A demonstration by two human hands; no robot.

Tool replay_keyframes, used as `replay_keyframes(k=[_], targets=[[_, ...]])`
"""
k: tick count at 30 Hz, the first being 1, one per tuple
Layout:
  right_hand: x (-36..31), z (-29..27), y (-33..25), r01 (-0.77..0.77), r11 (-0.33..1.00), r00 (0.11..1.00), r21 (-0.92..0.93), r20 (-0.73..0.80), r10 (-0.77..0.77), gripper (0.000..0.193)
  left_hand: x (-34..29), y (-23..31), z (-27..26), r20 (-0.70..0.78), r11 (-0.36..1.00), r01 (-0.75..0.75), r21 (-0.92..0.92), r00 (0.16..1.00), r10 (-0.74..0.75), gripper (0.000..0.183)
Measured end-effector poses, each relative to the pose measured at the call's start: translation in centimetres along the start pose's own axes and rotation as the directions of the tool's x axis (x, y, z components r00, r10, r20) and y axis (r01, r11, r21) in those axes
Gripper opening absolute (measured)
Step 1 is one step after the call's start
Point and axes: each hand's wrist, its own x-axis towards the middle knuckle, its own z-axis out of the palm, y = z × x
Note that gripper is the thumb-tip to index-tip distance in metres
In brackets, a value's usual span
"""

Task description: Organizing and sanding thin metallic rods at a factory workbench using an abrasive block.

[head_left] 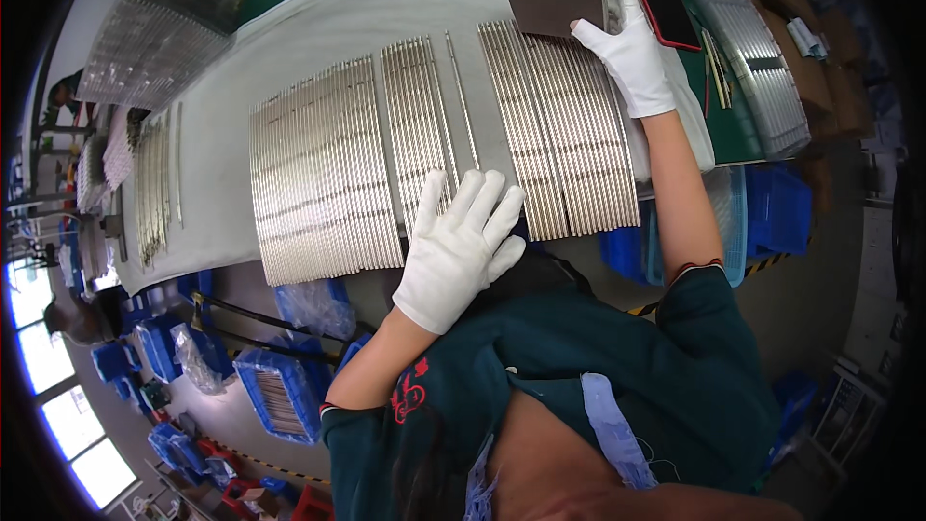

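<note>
Slim silvery metal rods lie side by side on a white cloth (222, 145), in a wide left group (323, 174), a narrower middle group (417, 116) and a right group (564, 135). One single rod (461, 96) lies apart between the middle and right groups. My left hand (453, 256), in a white glove, has its fingers spread over the near ends of the middle rods and the single rod. My right hand (632, 53), its glove leaving thumb and fingertip bare, grips the right end of a dark brown block (550, 5) at the right group's far ends.
A red-edged phone (661, 2) lies beyond my right hand, near a clear ribbed tray (757, 72). Stacked clear trays (159, 39) stand at the far left, above more thin rods (154, 188). Blue bins (280, 391) sit below the table's near edge.
</note>
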Motion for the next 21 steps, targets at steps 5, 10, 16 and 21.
replay_keyframes(k=[5,10,16,21], targets=[[0.1,-1.0,-0.2,0.084,0.993,0.996,-0.088,0.017,-0.082,0.09,0.3,0.0,0.0,-0.007,1.0,0.002,0.023,1.0,-0.001,0.055],[0.2,-0.7,-0.7,0.064,0.989,0.997,-0.133,-0.028,-0.068,0.071,0.2,-0.2,-0.2,-0.008,0.998,0.021,0.064,1.0,-0.021,0.046],[-0.7,-1.5,-2.8,-0.018,0.878,1.0,-0.479,-0.026,0.006,0.078,0.2,-0.4,0.5,-0.079,0.997,0.009,0.071,0.997,-0.004,0.038],[-0.2,-2.0,-4.3,-0.204,0.89,0.954,-0.409,0.119,0.274,0.069,0.2,-0.7,0.2,-0.106,1.0,-0.009,0.019,0.994,0.011,0.035]])
